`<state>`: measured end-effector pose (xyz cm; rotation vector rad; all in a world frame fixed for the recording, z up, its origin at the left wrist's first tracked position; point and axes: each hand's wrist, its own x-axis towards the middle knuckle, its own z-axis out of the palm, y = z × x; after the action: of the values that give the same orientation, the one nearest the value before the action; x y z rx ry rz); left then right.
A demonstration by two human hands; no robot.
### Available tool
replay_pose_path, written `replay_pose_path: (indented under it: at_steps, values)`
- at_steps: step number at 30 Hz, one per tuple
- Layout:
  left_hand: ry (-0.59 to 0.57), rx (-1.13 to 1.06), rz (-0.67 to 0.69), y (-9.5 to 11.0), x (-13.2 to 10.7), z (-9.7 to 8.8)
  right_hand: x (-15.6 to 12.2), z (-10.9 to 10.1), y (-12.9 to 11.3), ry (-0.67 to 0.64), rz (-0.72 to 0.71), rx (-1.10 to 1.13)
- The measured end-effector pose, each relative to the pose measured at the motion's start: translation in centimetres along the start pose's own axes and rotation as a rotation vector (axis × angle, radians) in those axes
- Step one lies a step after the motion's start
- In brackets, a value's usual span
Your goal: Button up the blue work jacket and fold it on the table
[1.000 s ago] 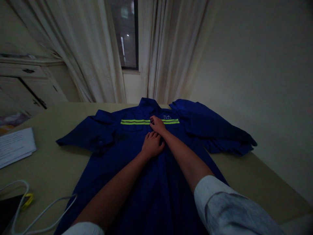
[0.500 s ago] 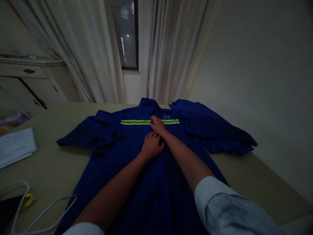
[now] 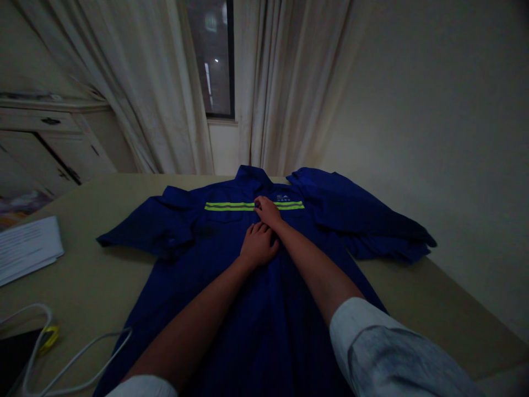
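A dark blue work jacket (image 3: 231, 248) lies spread front side up, collar at the far end, with a yellow-green and grey reflective stripe (image 3: 229, 207) across its chest. On the centre front, beside the stripe, my right hand (image 3: 268, 212) is closed in a pinch on the jacket's front edge. What lies between its fingertips is too small and dark to make out clearly. Just below, my left hand (image 3: 258, 245) rests on the cloth with fingers stretched out and thumb apart. The right wrist passes close by the left hand's fingers.
The jacket lies on a pale table (image 3: 86, 220). Printed papers (image 3: 28, 248), a white cable (image 3: 82, 355) and a dark device (image 3: 16, 353) are at left. Curtains (image 3: 165, 82), a window (image 3: 210, 60) and a cabinet (image 3: 53, 138) stand behind; a wall (image 3: 446, 121) borders the right.
The view has shifted very slightly. Both hands keep the same place on the jacket, and the jacket lies as before.
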<state>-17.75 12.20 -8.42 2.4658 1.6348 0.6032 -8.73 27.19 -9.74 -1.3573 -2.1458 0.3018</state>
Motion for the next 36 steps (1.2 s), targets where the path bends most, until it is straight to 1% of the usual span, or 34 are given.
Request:
replay_pose_path:
  at_steps: [8,20,26,31,36]
  values:
    - [-0.008,-0.010,-0.004,0.1,-0.1,-0.2,-0.1,-0.4,-0.2,-0.027,-0.001,-0.016]
    - [-0.006,0.000,0.003,-0.2,0.0,0.3,-0.4,-1.0,-1.6,-0.074,-0.002,-0.175]
    - [-0.014,0.003,0.009,-0.2,0.0,0.3,-0.5,-0.9,-1.1,-0.056,0.018,-0.143]
    - [-0.006,0.004,0.008,0.0,-0.1,0.1,-0.3,-0.5,-0.4,-0.054,-0.002,-0.083]
    - [-0.007,0.009,0.005,0.0,0.0,0.2,0.0,0.0,0.0,-0.044,0.008,-0.055]
